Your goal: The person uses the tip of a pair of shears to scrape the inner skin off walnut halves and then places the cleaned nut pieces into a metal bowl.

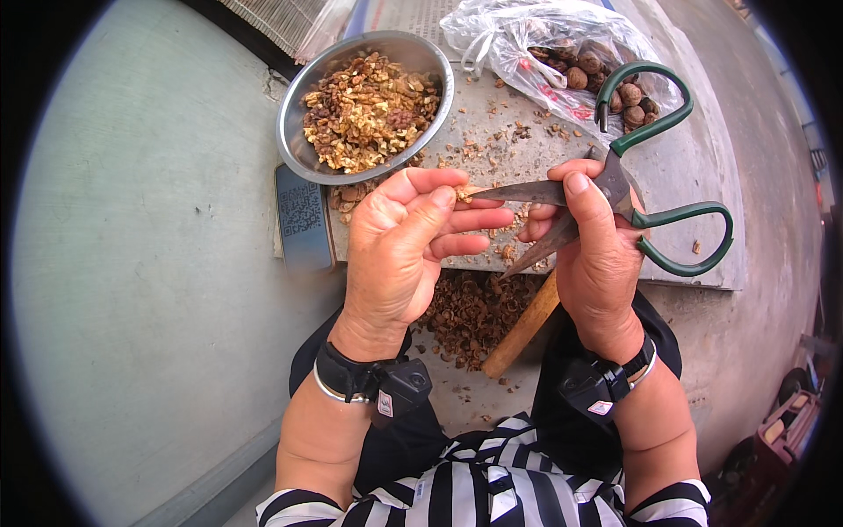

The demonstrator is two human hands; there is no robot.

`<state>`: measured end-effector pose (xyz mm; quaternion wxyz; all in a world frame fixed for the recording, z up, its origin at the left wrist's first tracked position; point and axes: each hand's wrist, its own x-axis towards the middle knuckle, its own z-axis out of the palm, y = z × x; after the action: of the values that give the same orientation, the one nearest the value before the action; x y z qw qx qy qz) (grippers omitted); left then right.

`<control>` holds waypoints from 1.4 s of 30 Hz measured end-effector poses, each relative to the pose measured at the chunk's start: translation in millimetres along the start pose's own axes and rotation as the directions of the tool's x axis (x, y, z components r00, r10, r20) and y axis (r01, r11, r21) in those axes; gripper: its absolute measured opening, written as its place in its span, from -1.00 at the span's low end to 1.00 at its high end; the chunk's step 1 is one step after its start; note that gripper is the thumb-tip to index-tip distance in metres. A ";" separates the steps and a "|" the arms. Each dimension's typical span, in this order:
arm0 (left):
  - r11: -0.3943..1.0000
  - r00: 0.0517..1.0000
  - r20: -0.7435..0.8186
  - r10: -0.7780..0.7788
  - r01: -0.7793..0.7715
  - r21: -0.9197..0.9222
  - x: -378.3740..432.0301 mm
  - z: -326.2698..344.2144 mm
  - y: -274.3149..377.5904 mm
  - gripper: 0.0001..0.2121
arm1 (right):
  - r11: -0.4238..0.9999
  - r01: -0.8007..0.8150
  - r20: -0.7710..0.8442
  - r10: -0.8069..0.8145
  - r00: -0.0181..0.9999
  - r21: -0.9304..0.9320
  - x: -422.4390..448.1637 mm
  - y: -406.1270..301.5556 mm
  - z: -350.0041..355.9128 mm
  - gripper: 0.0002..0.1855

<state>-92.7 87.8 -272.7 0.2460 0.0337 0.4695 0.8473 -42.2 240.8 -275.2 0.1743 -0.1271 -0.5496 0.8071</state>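
Between the thumb and index finger of my left hand (402, 244) is a small piece of walnut (463, 194). The tip of one blade of the scissors (527, 192) touches that piece. My right hand (596, 244) grips the scissors around the blades near the pivot, with the blades spread apart. Their two green-coated handle loops (688, 240) point away to the right. Just beyond my left hand, a steel bowl (284, 125) holds a heap of shelled walnut kernels (372, 109). Part of the tabletop is hidden behind both hands.
A clear plastic bag (500, 39) with whole walnuts (631, 95) lies at the back right. Shell crumbs litter the stone-like tabletop (685, 263). A card with a printed code (303, 217) rests beside the bowl. Below are a wooden handle (520, 329) and piled shells (471, 316); a wall (145, 263) stands left.
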 end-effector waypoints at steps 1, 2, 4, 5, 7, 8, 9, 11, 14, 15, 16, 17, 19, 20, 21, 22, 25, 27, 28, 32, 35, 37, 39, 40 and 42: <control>1.000 1.000 -0.002 -0.001 0.001 -0.002 -0.3 0.3 -0.1 -0.85 | 0.999 -0.025 0.000 0.025 1.000 0.035 0.7 1.0 -0.5 -0.82; 1.000 1.000 -0.005 -0.001 0.001 -0.003 -0.6 0.2 -0.2 -0.85 | 0.997 -0.046 0.002 0.046 0.999 0.067 1.6 1.9 -0.4 -0.81; 1.000 1.000 0.011 0.005 -0.006 0.018 0.0 -0.4 -1.5 -0.85 | 0.995 -0.064 -0.015 0.066 0.998 0.079 2.0 1.1 -0.3 -0.81; 0.999 1.000 0.027 0.013 -0.014 0.041 0.3 -0.7 -2.1 -0.85 | 0.992 -0.083 -0.032 0.086 0.996 0.092 2.1 1.0 -0.2 -0.81; 0.997 0.999 0.037 0.004 -0.006 0.071 -0.3 1.3 0.6 -0.85 | 0.994 -0.071 -0.051 0.075 0.996 0.081 2.8 0.3 -1.2 -0.81; 0.995 0.999 0.046 -0.006 0.001 0.101 -0.5 2.1 1.6 -0.85 | 0.996 -0.061 -0.070 0.066 0.995 0.070 3.2 -0.1 -1.8 -0.81; 0.995 0.999 0.045 -0.007 0.003 0.101 -0.4 1.7 0.9 -0.85 | 0.996 -0.062 -0.070 0.067 0.995 0.070 3.2 -0.7 -2.1 -0.81; 0.996 0.999 0.033 -0.006 0.003 0.094 0.1 1.4 -0.9 -0.84 | 0.998 -0.043 -0.063 0.046 0.997 0.049 3.2 -2.8 -2.3 -0.80; 0.997 1.000 0.015 0.018 -0.019 0.079 0.2 3.4 -1.8 -0.84 | 0.998 0.057 -0.056 -0.057 0.997 0.001 2.7 -3.2 -5.1 -0.79; 0.997 1.000 0.016 0.017 -0.018 0.078 0.4 3.9 -2.2 -0.84 | 0.998 0.057 -0.057 -0.057 0.997 -0.001 1.5 -4.7 -5.1 -0.79; 0.997 1.000 0.015 0.015 -0.016 0.079 0.5 4.9 -2.0 -0.84 | 0.998 0.052 -0.025 -0.052 0.998 -0.026 0.2 -7.6 -4.5 -0.80; 0.997 1.000 0.013 0.013 -0.015 0.080 0.5 5.6 -1.8 -0.84 | 0.998 0.047 0.007 -0.047 0.999 -0.051 -1.0 -9.4 -3.9 -0.80; 0.995 1.000 0.010 0.013 -0.014 0.095 1.0 7.1 -2.3 -0.84 | 0.996 0.067 -0.015 -0.068 0.998 -0.064 -2.8 -9.0 -0.1 -0.80; 0.994 1.000 0.006 0.013 -0.014 0.110 1.3 7.8 -2.7 -0.84 | 0.993 0.087 -0.034 -0.090 0.995 -0.076 -3.2 -8.7 0.9 -0.81; 0.994 1.000 0.006 0.013 -0.013 0.110 1.0 8.2 -2.4 -0.84 | 0.993 0.087 -0.034 -0.090 0.995 -0.076 -3.1 -8.1 -0.1 -0.81; 0.992 1.000 -0.003 0.017 -0.017 0.122 0.8 8.6 -2.3 -0.84 | 0.992 0.103 -0.006 -0.104 0.995 -0.072 -2.9 -7.0 -2.1 -0.83; 0.989 1.000 -0.008 0.022 -0.020 0.145 0.4 9.3 -2.3 -0.84 | 0.988 0.130 0.035 -0.128 0.991 -0.087 -2.9 -6.6 -4.3 -0.86; 0.987 1.000 -0.006 0.021 -0.019 0.158 0.2 9.2 -2.5 -0.84 | 0.984 0.142 0.049 -0.137 0.989 -0.106 -3.7 -7.4 -3.5 -0.86; 0.986 1.000 -0.013 0.028 -0.025 0.167 0.0 8.9 -2.6 -0.84 | 0.978 0.139 0.048 -0.133 0.990 -0.154 -4.6 -8.7 -1.7 -0.84; 0.982 0.999 -0.028 0.040 -0.034 0.187 -0.7 8.3 -3.6 -0.83 | 0.957 0.161 0.061 -0.150 0.987 -0.241 -4.8 -8.7 -1.5 -0.82; 0.982 0.998 -0.037 0.050 -0.042 0.186 -1.3 7.7 -4.7 -0.83 | 0.934 0.228 0.091 -0.211 0.973 -0.276 -4.8 -6.6 -2.0 -0.83; 0.979 0.998 -0.046 0.052 -0.042 0.199 -2.0 10.2 -4.6 -0.84 | 0.914 0.283 0.102 -0.264 0.959 -0.292 -5.8 -4.1 -1.6 -0.84; 0.977 0.997 -0.055 0.054 -0.041 0.211 -2.6 12.1 -5.1 -0.84 | 0.890 0.336 0.114 -0.316 0.942 -0.307 -6.5 -2.2 -2.0 -0.85; 0.970 0.996 -0.055 0.068 -0.053 0.237 -3.0 12.7 -5.7 -0.84 | 0.870 0.360 0.137 -0.333 0.933 -0.336 -6.8 -1.7 -2.8 -0.86; 0.962 0.995 -0.056 0.082 -0.064 0.264 -3.2 12.9 -6.8 -0.84 | 0.824 0.381 0.193 -0.330 0.924 -0.420 -6.8 -2.8 -5.3 -0.87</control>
<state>-83.6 99.4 -270.4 0.1922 0.0548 0.5835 0.7871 -33.6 243.3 -274.5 0.2566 -0.0139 -0.7438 0.6171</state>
